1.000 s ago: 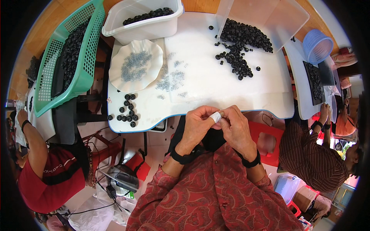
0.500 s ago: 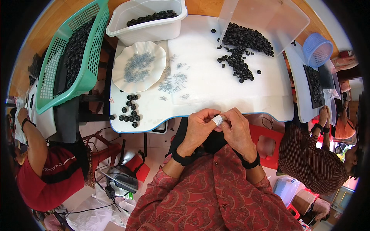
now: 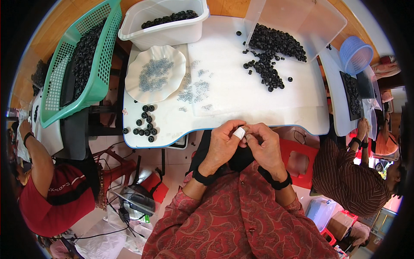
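My left hand (image 3: 223,140) and my right hand (image 3: 264,146) meet at the near edge of the white table. Both have their fingers pinched together, tip to tip. A white wrap (image 3: 239,133) covers the left thumb. Whatever the fingertips hold is too small and hidden to make out. Beyond them on the table lie scattered small grey wire-like pieces (image 3: 199,90), with more heaped on a white wavy-rimmed plate (image 3: 176,82). Several round black parts (image 3: 148,126) sit at the left of the table. A larger pile of black parts (image 3: 269,73) spreads at the far right.
A clear plastic bin (image 3: 319,26) lies tipped behind the pile. At the back stands a white tub (image 3: 172,35) with black parts, and at left a green basket (image 3: 105,71). Co-workers sit on both sides. A red stool (image 3: 297,149) stands below the table's right side.
My fingers have shifted slightly against each other; the right thumb now points more toward the left thumb's wrap. The things on the table have stayed in place.
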### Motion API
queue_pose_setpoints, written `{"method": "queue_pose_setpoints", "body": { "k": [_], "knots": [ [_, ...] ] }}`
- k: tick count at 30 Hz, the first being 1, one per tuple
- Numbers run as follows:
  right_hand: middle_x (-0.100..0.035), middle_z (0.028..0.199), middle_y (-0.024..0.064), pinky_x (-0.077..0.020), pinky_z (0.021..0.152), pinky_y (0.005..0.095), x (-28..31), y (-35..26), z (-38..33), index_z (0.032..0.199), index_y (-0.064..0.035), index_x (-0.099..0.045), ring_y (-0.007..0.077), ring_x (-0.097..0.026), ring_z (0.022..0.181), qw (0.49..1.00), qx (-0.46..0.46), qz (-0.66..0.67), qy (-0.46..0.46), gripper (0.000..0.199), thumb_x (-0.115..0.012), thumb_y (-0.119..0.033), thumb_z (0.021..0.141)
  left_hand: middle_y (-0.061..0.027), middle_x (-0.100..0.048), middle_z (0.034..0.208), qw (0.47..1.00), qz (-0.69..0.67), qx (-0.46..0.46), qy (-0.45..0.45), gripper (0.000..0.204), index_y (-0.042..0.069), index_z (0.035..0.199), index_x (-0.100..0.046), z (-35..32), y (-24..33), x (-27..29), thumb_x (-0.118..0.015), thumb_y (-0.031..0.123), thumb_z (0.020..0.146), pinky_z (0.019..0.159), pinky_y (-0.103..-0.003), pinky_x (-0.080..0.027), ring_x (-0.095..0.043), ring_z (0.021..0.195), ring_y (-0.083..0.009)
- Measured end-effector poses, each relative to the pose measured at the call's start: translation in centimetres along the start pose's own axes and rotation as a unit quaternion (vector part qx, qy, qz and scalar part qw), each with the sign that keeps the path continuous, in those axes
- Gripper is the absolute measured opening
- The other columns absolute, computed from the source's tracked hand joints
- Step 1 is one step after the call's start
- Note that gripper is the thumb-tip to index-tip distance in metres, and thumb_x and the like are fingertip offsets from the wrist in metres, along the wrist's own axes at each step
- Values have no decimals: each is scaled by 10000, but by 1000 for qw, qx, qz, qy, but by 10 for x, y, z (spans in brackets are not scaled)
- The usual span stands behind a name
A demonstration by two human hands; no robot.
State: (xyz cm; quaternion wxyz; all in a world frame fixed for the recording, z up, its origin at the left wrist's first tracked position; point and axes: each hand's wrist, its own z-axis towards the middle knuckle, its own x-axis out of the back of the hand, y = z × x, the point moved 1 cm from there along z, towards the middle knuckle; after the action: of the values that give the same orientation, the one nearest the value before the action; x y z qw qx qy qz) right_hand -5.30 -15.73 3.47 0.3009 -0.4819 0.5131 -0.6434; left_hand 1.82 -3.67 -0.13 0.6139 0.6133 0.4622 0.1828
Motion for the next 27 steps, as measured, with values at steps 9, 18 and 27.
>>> {"method": "queue_pose_setpoints", "body": {
  "k": [9, 18, 27],
  "knots": [
    [-623, 947, 90, -509, 639, 234, -13, -8, -1, 1062, 21, -584, 104, -628, 750, 994, 57, 59, 72, 152, -586, 27, 910, -26, -619, 793, 999, -15, -41, 4, 176, -14, 1118, -603, -1, 7, 3, -537, 55, 971, 585, -214, -507, -551, 623, -68],
    [-624, 915, 91, -480, 614, 226, -21, -21, 3, 1229, 33, -527, 80, -569, 730, 994, -35, 99, 21, 321, -570, -164, 980, -38, -655, 920, 993, -101, -42, -36, 230, -9, 1175, -620, -2, 5, 8, -548, 62, 968, 683, -217, -511, -592, 794, -79],
    [-577, 784, 21, -427, 576, 201, -20, -14, 3, 1228, 32, -536, 53, -507, 665, 989, -88, 119, -8, 380, -594, -244, 973, -32, -664, 949, 995, -82, -57, -28, 201, -11, 1125, -645, -8, 8, 1, -568, 77, 962, 746, -222, -505, -603, 843, -88]
  ]
}}
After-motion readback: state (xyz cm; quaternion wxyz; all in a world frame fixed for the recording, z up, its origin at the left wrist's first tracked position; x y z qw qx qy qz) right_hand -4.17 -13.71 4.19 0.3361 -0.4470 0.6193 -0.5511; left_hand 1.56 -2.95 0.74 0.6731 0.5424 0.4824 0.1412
